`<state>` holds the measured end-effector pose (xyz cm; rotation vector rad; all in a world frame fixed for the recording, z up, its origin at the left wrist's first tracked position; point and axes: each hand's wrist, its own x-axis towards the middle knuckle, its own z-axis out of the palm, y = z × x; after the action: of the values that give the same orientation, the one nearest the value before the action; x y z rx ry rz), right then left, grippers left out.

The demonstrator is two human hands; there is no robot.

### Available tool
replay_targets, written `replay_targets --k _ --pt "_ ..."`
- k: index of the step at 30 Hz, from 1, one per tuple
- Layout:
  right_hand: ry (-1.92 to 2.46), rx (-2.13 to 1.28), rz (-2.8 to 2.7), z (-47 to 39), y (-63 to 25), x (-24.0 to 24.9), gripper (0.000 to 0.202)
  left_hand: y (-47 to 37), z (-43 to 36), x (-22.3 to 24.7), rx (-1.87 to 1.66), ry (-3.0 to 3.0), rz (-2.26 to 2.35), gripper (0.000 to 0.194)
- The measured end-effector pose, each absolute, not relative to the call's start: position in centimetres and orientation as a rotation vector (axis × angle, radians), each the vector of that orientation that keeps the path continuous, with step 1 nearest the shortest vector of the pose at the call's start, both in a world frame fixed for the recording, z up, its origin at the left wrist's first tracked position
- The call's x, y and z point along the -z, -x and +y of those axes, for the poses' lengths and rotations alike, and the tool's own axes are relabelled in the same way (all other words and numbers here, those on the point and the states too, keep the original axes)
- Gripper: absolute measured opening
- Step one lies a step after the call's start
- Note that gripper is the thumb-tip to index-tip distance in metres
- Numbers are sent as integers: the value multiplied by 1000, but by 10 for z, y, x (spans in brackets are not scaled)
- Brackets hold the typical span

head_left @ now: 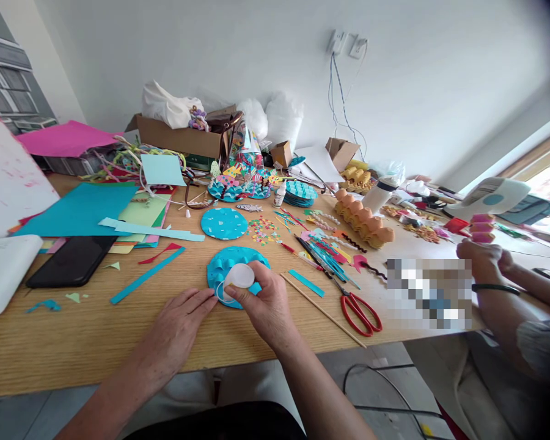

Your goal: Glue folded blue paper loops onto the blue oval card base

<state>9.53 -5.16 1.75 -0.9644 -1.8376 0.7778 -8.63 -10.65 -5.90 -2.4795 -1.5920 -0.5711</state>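
My right hand (270, 302) is closed around a white glue bottle (241, 276), tipped so that its round base faces up. The bottle is over a round blue paper disc (216, 264) with raised curled paper strips on it; its nozzle end is mostly hidden. At the disc's lower left edge lie the outstretched fingertips of my left hand (178, 324), close to the bottle. Its thumb is hidden from view. Just behind sits a second blue disc (223, 223) dotted with pale bits. A blue paper strip (147, 275) lies left of my hands, with a wooden stick (323, 310) to the right.
Red-handled scissors (361, 313) lie at right, near paper strips and an orange egg carton (362, 219). At left are a black phone (71, 261) and coloured sheets (77, 208). Decorated discs (229, 189) stand behind. Another person's hands (483, 256) hold pink carton pieces.
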Motion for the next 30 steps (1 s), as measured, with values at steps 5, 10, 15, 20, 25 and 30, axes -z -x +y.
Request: replay_targets --k 5,10,15,20,25,30 --pt "943 -793 -1834 -51 -94 -16 24 86 -106 59 557 2474 -1590 46" --pt "962 -782 -1847 -50 -93 -15 24 85 -106 58 568 2463 -1553 44" --pt "947 -755 -1862 -49 -91 -15 22 84 -107 60 622 2424 -1577 45" --pt "954 -692 -1886 -49 -89 -13 26 83 -106 62 675 2449 -1584 45" --pt "983 -674 -1944 -50 -91 -15 24 84 -105 57 663 2453 -1546 44" --pt "1031 -722 -1985 -56 -97 -20 16 84 -106 56 666 2460 -1566 44"
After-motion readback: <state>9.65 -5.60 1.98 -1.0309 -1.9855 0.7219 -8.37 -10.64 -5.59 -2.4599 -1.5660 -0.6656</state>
